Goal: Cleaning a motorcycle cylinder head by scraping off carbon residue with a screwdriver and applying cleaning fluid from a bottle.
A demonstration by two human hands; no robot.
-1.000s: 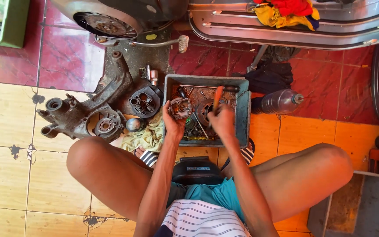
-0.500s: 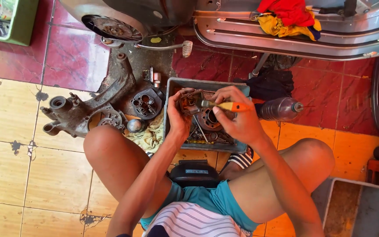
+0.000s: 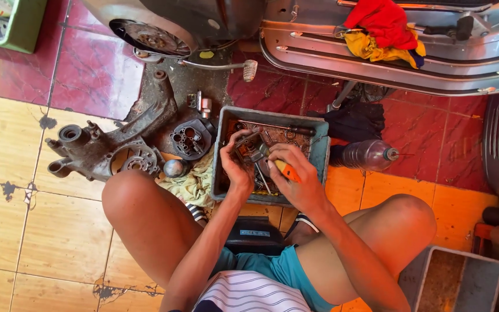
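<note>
over the grey tray (image 3: 320,151), hands pinch a small metal part (image 3: 248,151) and orange screwdriver (image 3: 286,170).

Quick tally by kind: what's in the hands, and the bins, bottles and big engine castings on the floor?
Small metal part in left hand: 1
Orange-handled screwdriver in right hand: 1
Grey bins: 2
Green crate: 1
Plastic bottle: 1
Engine castings: 2
Total: 8

small part (image 3: 248,151) possibly metal, tray (image 3: 272,117) contents unclear
</note>
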